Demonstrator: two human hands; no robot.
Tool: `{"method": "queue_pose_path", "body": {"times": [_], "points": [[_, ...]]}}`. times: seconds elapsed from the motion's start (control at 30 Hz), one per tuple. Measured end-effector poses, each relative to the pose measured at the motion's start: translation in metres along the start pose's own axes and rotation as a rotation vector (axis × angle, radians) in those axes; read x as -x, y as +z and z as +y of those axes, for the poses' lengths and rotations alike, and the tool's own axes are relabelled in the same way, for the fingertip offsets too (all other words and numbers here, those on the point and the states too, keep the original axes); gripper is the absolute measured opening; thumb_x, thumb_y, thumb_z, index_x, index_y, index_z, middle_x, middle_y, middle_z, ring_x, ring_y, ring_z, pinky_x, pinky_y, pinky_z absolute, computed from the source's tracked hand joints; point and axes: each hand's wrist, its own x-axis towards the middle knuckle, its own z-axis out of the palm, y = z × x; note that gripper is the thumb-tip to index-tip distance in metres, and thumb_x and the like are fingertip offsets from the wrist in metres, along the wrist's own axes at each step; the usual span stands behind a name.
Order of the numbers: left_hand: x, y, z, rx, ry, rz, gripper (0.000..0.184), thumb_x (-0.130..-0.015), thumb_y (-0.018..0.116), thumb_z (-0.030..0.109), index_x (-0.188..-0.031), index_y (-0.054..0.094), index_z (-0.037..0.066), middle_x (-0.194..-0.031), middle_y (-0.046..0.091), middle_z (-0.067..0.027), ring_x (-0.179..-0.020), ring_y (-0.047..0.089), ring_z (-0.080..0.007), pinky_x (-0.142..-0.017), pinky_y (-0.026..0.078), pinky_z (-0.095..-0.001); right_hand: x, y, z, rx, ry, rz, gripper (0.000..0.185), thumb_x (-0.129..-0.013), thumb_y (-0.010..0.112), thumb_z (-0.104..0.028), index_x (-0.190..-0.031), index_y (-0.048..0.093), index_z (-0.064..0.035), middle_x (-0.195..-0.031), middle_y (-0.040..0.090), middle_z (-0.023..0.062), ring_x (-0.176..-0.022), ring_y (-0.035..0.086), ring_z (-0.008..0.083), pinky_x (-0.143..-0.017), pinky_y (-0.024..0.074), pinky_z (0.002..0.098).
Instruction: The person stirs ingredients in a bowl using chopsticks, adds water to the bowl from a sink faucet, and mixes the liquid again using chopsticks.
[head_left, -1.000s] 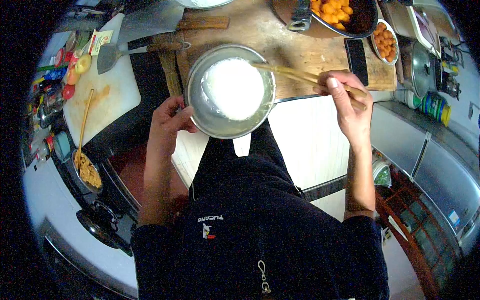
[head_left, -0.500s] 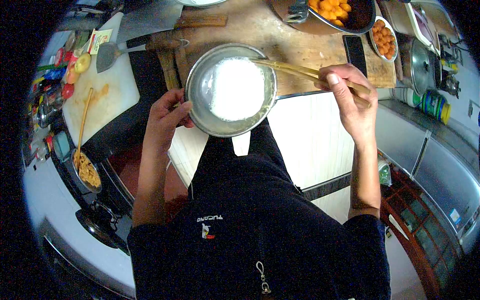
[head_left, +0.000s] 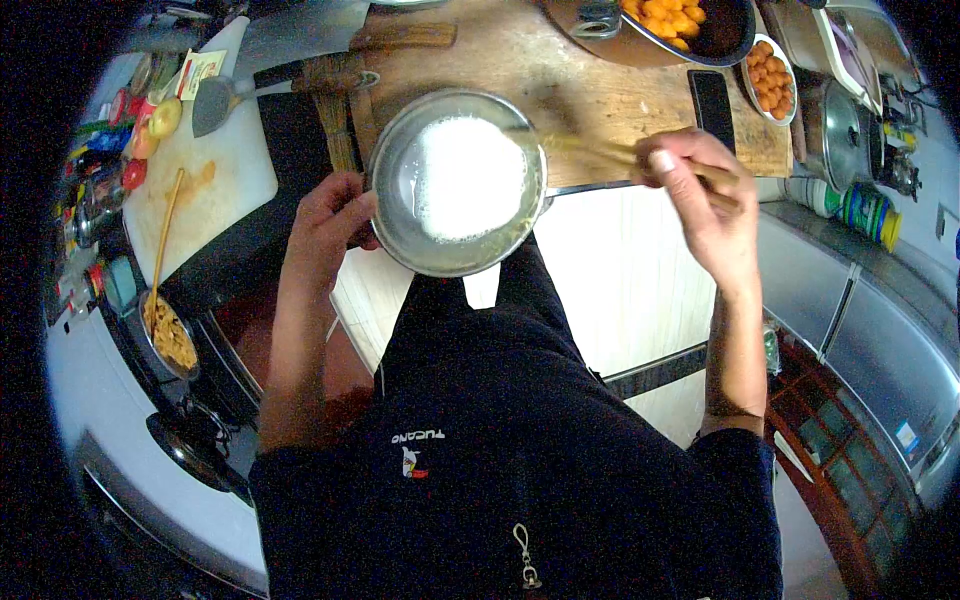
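My left hand grips the left rim of a round metal bowl, which is held above my lap by the front edge of the wooden table. White liquid with small bubbles lies inside, partly washed out by glare. From the right, my right hand is closed around a pair of wooden chopsticks. Their far ends reach over the bowl's upper right rim and are smeared by motion, so I cannot tell how deep the tips sit.
Behind the bowl, a wooden table bears a phone, a dish of orange balls and a large pot with orange pieces. To the left lie a cutting board, a spatula and a bowl of brownish food.
The bowl has shifted slightly left with my left hand. The chopsticks have moved a little and are now blurred; my right hand stays at nearly the same spot.
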Motion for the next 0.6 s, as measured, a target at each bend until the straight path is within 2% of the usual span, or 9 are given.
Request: {"method": "queue_pose_path", "body": {"times": [0.03, 0.13, 0.17, 0.27, 0.4, 0.43, 0.53, 0.57, 0.6], "points": [[0.000, 0.001, 0.002, 0.004, -0.010, 0.008, 0.013, -0.081, 0.058, 0.017, -0.088, 0.055, 0.006, -0.069, 0.055, 0.0003, -0.055, 0.052, -0.0084, -0.050, 0.043, -0.0218, -0.001, -0.004, 0.001, 0.016, 0.013, 0.026, 0.012, -0.083, 0.060, -0.009, -0.085, 0.063, 0.0028, -0.079, 0.062, 0.0065, -0.071, 0.058, 0.0109, -0.062, 0.0484, 0.0228], [-0.003, 0.001, -0.005, 0.065, -0.009, 0.034, 0.013, -0.081, 0.059, 0.017, -0.088, 0.055, 0.006, -0.070, 0.055, 0.0009, -0.055, 0.052, -0.0076, -0.049, 0.044, -0.0217, 0.010, -0.001, 0.007, -0.202, 0.190, -0.002, 0.013, -0.083, 0.060, -0.010, -0.086, 0.063, 0.0022, -0.079, 0.062, 0.0066, -0.071, 0.059, 0.0115, -0.064, 0.0469, 0.0227], [-0.004, 0.000, -0.006, 0.066, -0.010, 0.035, 0.013, -0.081, 0.059, 0.017, -0.088, 0.055, 0.006, -0.070, 0.055, 0.0011, -0.055, 0.052, -0.0075, -0.049, 0.044, -0.0217, 0.012, -0.001, 0.007, -0.143, 0.236, -0.048, 0.014, -0.084, 0.059, -0.012, -0.085, 0.063, 0.0019, -0.079, 0.062, 0.0066, -0.071, 0.058, 0.0119, -0.065, 0.0468, 0.0227], [-0.008, -0.002, -0.010, 0.054, -0.007, 0.023, 0.012, -0.081, 0.059, 0.016, -0.088, 0.055, 0.006, -0.070, 0.054, 0.0015, -0.056, 0.052, -0.0072, -0.050, 0.046, -0.0218, 0.010, -0.003, 0.011, -0.078, 0.061, 0.009, 0.016, -0.085, 0.058, -0.012, -0.084, 0.062, 0.0024, -0.078, 0.061, 0.0061, -0.071, 0.059, 0.0120, -0.065, 0.0483, 0.0228], [-0.009, -0.001, -0.010, 0.076, 0.009, 0.038, 0.012, -0.081, 0.059, 0.016, -0.088, 0.055, 0.006, -0.071, 0.054, 0.0011, -0.057, 0.053, -0.0075, -0.051, 0.048, -0.0221, 0.014, -0.003, 0.009, -0.139, 0.172, 0.060, 0.017, -0.086, 0.057, -0.013, -0.083, 0.062, 0.0034, -0.079, 0.062, 0.0069, -0.069, 0.060, 0.0130, -0.063, 0.0483, 0.0236], [-0.008, 0.001, -0.009, 0.100, 0.010, 0.060, 0.012, -0.081, 0.059, 0.016, -0.087, 0.055, 0.006, -0.071, 0.054, 0.0009, -0.057, 0.053, -0.0076, -0.051, 0.048, -0.0221, 0.015, -0.002, 0.011, -0.235, 0.265, 0.035, 0.018, -0.086, 0.057, -0.013, -0.083, 0.062, 0.0034, -0.080, 0.062, 0.0075, -0.070, 0.060, 0.0136, -0.064, 0.0487, 0.0241], [-0.014, -0.004, -0.009, 0.061, -0.010, 0.021, 0.011, -0.082, 0.059, 0.015, -0.087, 0.055, 0.006, -0.071, 0.055, 0.0006, -0.058, 0.053, -0.0075, -0.050, 0.046, -0.0216, 0.012, -0.007, 0.016, -0.149, 0.129, 0.077, 0.019, -0.086, 0.057, -0.014, -0.084, 0.062, 0.0040, -0.081, 0.061, 0.0081, -0.071, 0.060, 0.0140, -0.065, 0.0495, 0.0243], [-0.015, -0.005, -0.011, 0.069, -0.010, 0.025, 0.012, -0.082, 0.059, 0.015, -0.087, 0.055, 0.006, -0.071, 0.055, 0.0005, -0.058, 0.053, -0.0074, -0.050, 0.046, -0.0215, 0.010, -0.005, 0.012, -0.185, 0.127, 0.172, 0.020, -0.087, 0.056, -0.014, -0.084, 0.062, 0.0048, -0.082, 0.061, 0.0089, -0.069, 0.060, 0.0141, -0.063, 0.0492, 0.0243], [-0.016, -0.005, -0.012, 0.077, -0.009, 0.029, 0.012, -0.082, 0.060, 0.016, -0.087, 0.055, 0.006, -0.071, 0.055, 0.0005, -0.058, 0.053, -0.0074, -0.049, 0.045, -0.0214, 0.011, -0.005, 0.015, -0.185, 0.145, 0.144, 0.020, -0.087, 0.056, -0.014, -0.084, 0.062, 0.0049, -0.082, 0.061, 0.0089, -0.069, 0.060, 0.0144, -0.063, 0.0491, 0.0245]]}}
